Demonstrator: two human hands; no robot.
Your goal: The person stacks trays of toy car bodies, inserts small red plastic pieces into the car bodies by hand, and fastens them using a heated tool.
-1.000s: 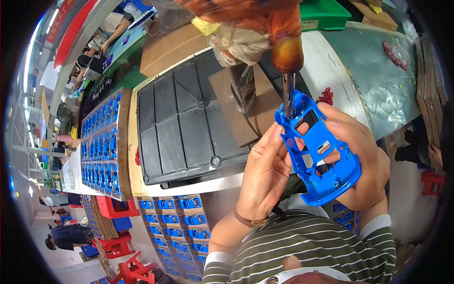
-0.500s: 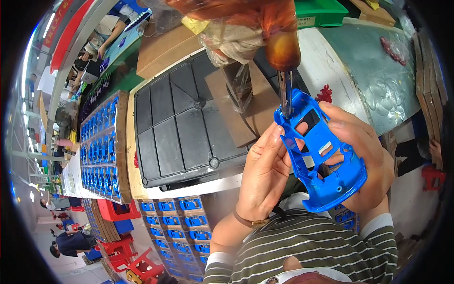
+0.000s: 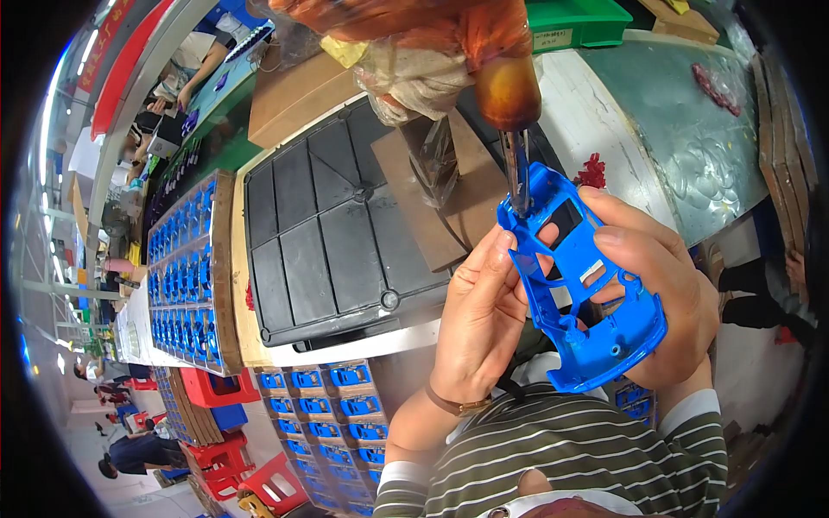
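Both hands hold a blue plastic toy car body shell (image 3: 604, 352), its hollow inner side turned up toward me. My left hand (image 3: 484, 315) grips its left edge with thumb and fingers. My right hand (image 3: 665, 289) wraps round the right side, with fingertips on the upper edge and some showing through the window openings. A fixed tool with an amber, rounded body (image 3: 508, 95) hangs above. Its metal tip (image 3: 518, 173) reaches down to the narrow far end of the shell; whether it touches is unclear. Orange wrapping and clear plastic cover the tool's upper part.
A black ribbed plastic lid (image 3: 298, 250) lies on the bench, with a brown board (image 3: 449, 233) over its right side. Trays of blue shells (image 3: 324, 401) stand at lower left. Small red parts (image 3: 591, 171) lie beyond my right hand. A green bin (image 3: 587, 24) sits behind.
The view has shifted slightly, so the tool appears a little further left. The shell stays in both hands under the tip. A distant person at lower left has bent lower.
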